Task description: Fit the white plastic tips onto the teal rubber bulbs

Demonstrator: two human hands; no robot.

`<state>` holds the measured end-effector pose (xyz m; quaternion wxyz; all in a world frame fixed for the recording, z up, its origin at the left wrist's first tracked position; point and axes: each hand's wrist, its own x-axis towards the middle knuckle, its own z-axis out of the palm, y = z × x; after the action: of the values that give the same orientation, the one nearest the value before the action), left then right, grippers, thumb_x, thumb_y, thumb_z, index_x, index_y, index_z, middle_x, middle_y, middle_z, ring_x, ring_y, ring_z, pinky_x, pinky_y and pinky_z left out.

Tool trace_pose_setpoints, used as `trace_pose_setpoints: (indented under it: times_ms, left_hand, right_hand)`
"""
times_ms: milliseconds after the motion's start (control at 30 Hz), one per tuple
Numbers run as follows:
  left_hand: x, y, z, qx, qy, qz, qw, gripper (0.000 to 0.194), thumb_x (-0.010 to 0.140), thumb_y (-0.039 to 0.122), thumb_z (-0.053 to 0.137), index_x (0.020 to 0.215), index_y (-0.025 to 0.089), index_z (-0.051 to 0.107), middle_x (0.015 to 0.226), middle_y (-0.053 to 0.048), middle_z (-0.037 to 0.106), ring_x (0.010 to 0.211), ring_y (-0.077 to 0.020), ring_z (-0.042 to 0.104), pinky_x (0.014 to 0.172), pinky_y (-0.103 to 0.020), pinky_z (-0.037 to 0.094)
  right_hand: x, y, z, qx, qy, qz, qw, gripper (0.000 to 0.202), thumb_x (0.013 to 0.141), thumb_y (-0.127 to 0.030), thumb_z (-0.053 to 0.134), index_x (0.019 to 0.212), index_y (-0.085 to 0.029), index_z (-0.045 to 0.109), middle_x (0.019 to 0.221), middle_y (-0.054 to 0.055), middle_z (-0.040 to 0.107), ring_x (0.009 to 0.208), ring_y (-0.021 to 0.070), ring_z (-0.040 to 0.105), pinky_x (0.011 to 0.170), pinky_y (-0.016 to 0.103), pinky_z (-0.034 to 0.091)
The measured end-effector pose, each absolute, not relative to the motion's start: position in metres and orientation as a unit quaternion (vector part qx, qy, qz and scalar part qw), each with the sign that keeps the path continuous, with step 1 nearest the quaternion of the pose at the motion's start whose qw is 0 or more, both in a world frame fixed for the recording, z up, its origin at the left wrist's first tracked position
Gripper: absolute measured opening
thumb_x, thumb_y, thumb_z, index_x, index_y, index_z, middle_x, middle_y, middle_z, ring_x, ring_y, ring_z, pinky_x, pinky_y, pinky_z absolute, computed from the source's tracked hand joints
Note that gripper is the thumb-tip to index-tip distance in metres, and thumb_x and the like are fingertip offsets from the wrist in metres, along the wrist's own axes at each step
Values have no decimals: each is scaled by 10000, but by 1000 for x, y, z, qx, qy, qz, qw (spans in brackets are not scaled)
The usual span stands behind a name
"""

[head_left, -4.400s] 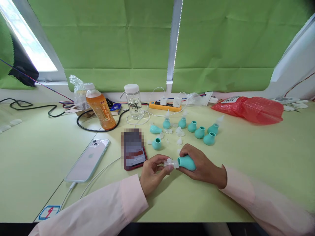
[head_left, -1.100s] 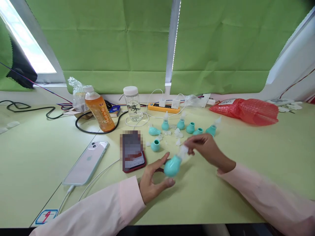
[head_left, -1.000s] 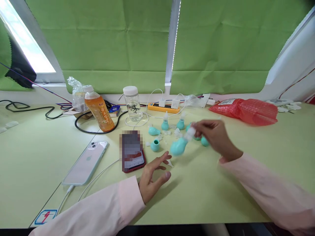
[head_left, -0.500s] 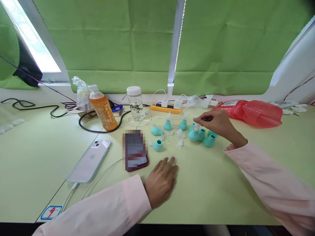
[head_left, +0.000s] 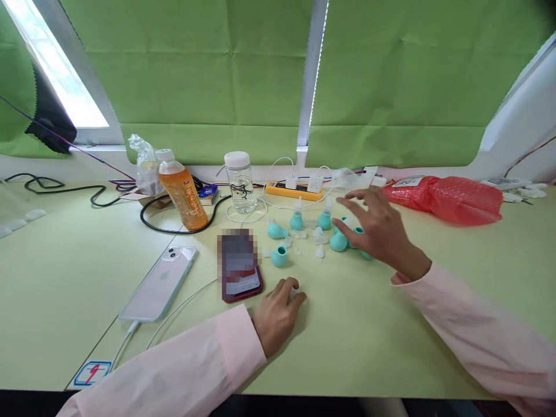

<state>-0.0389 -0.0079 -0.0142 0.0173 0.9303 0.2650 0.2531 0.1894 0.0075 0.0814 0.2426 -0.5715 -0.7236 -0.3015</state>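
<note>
My left hand [head_left: 275, 317] rests on the table with its fingers curled. Between thumb and forefinger shows a small whitish piece [head_left: 292, 294], mostly hidden. My right hand [head_left: 380, 229] is open, thumb and fingers spread, above a cluster of small teal rubber bulbs [head_left: 338, 241] that it partly covers. Left of the cluster, two teal bulbs with clear pointed nozzles, one a nozzle bulb [head_left: 296, 220], stand upright. Another bulb [head_left: 277, 231] lies on its side. A bulb with an open mouth [head_left: 279, 256] stands nearer me. Clear plastic bits [head_left: 320, 236] are scattered among them.
Beside my left hand lies a phone with a blurred screen [head_left: 238, 266]; farther left is a pale phone [head_left: 158, 284] on a cable. Behind stand an orange drink bottle [head_left: 185, 197], a clear water bottle [head_left: 241, 188] and a yellow power strip [head_left: 278, 190]. A red plastic bag [head_left: 452, 200] lies right.
My right hand has let go of the clear nozzle on a teal bulb, opened and moved slightly nearer. My left hand's fingers have curled in around the small whitish piece.
</note>
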Motion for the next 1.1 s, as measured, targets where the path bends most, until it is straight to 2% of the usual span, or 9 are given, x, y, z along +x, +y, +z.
trace_pose_setpoints:
  times_ms: [200,300,367,500,667,733,833,933,1100]
  left_hand:
    - [-39,-11,-9,930,256,262,-15,167,798,104,401,867,178,534,932,-75,490,849,-191,475,534,-243,448]
    - [-38,-11,-11,922,296,248,-20,187,780,86,416,861,193,546,905,-67,467,805,-183,470,508,-232,429]
    - [-38,-11,-13,922,303,237,-26,215,767,67,418,874,202,547,837,-53,467,762,-175,466,507,-239,423]
    - [-40,-11,-10,934,291,205,-11,289,748,73,414,983,211,507,805,-46,485,755,-188,458,559,-292,438]
    - [-42,-13,3,931,303,191,68,377,729,175,426,1106,184,411,894,-70,494,808,-212,465,638,-353,441]
    - [-42,-14,7,925,310,195,104,372,705,240,463,1067,167,419,888,-71,501,811,-222,473,643,-363,435]
    - [-42,-15,9,912,311,220,153,327,682,287,495,974,156,426,849,-61,512,787,-217,489,628,-345,426]
    - [-42,-15,4,884,320,276,200,303,739,279,460,1003,159,375,813,-43,515,756,-185,506,625,-311,422]
    - [-42,-14,1,865,304,313,247,329,804,253,423,1117,191,343,943,-58,504,848,-167,491,692,-287,418]
  right_hand:
    - [148,28,51,-474,-857,-160,125,293,810,-233,408,1088,-176,480,1022,108,478,958,229,423,697,339,434]
    - [136,43,34,-481,-857,-172,70,338,816,-266,397,1147,-207,429,1070,106,442,986,250,392,699,357,408]
    - [131,50,27,-488,-851,-186,48,279,822,-269,385,1081,-221,478,1063,96,442,967,248,395,696,356,389]
    - [131,52,24,-497,-845,-194,39,166,805,-253,424,892,-196,554,992,94,488,906,244,418,692,361,360]
    - [139,36,37,-538,-816,-193,91,236,831,-257,384,976,-133,523,987,141,508,938,282,412,722,431,317]
    - [142,22,45,-539,-817,-108,176,252,831,-291,392,992,-140,515,969,115,528,923,248,433,753,411,325]
    - [144,0,54,-502,-810,142,266,265,826,-346,397,984,-176,525,924,56,550,817,161,487,724,302,389]
    - [143,-17,57,-475,-785,321,237,282,826,-369,383,963,-199,561,871,29,558,737,129,499,649,247,410]
    - [138,-26,53,-454,-779,394,179,327,819,-400,378,855,-176,614,821,23,579,724,128,504,654,248,395]
